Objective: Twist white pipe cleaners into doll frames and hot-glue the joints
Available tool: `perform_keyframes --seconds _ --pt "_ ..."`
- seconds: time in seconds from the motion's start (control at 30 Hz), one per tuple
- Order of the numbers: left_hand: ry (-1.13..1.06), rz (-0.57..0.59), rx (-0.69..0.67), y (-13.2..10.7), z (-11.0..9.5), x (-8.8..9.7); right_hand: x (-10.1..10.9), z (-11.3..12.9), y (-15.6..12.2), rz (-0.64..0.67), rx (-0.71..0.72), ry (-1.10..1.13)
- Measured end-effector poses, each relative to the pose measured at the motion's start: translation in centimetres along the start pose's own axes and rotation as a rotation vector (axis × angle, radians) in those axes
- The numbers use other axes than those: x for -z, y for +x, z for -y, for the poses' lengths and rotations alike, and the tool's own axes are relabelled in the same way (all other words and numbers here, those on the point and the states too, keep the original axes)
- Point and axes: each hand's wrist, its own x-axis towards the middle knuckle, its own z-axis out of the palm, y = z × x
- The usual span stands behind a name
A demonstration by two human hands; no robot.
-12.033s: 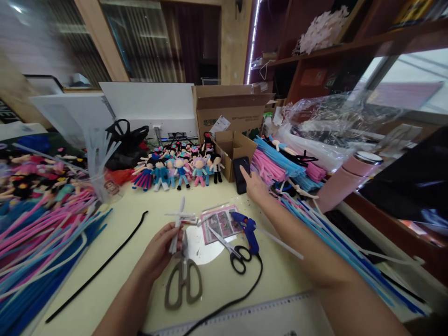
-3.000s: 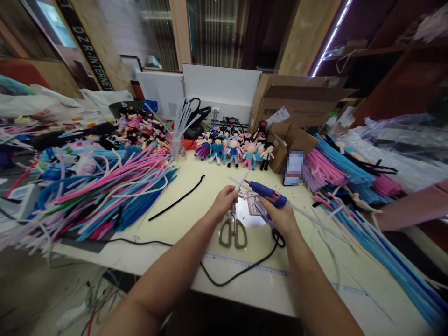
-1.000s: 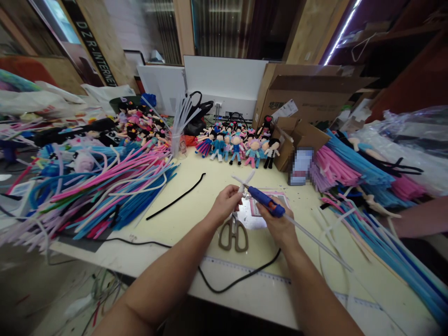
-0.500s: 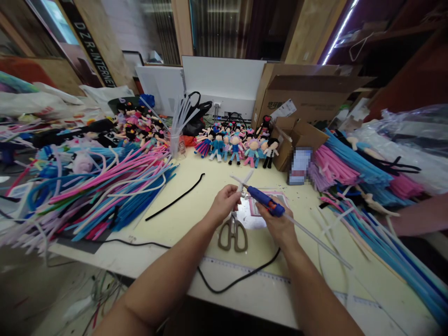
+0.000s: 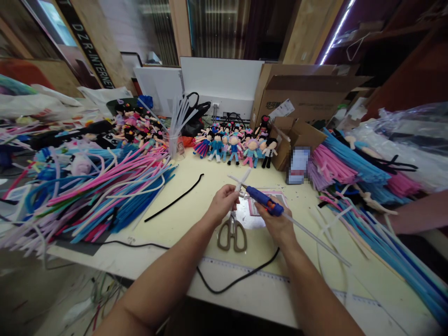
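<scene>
My left hand [image 5: 222, 204] is closed around a small white cross-shaped pipe-cleaner figure [image 5: 241, 180], held upright above the table. My right hand [image 5: 276, 224] grips a blue hot glue gun [image 5: 263, 200] whose nozzle touches the figure at its crossing. A clear glue stick [image 5: 315, 239] trails out of the back of the gun to the right. The gun's black cord [image 5: 238, 279] loops over the table's front edge. Grey-handled scissors [image 5: 231, 233] lie just below both hands.
Piles of pink, blue and white pipe cleaners [image 5: 105, 186] cover the left side, and more [image 5: 350, 163] lie at the right. A row of small dolls [image 5: 233, 147] stands at the back by cardboard boxes [image 5: 301, 100]. A black pipe cleaner [image 5: 175, 199] lies left of my hands.
In the last second both hands stay together with the nozzle on the figure; only the view shifts slightly. Twelve seconds ago the glue gun lay on the table and my right hand reached to a phone.
</scene>
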Motion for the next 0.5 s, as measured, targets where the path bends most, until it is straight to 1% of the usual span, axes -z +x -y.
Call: perform_keyframes --seconds 0.1,0.33,0.5 --pt "-0.011 -0.001 0.011 -0.03 -0.07 0.03 0.06 0.08 0.0 -0.003 0.012 0.001" --pt "-0.054 0.022 0.01 -0.08 -0.08 0.09 0.21 0.35 -0.03 0.019 -0.041 0.013" --pt "-0.085 0.041 0.017 -0.1 -0.07 0.07 0.07 0.23 -0.05 0.009 -0.028 0.027"
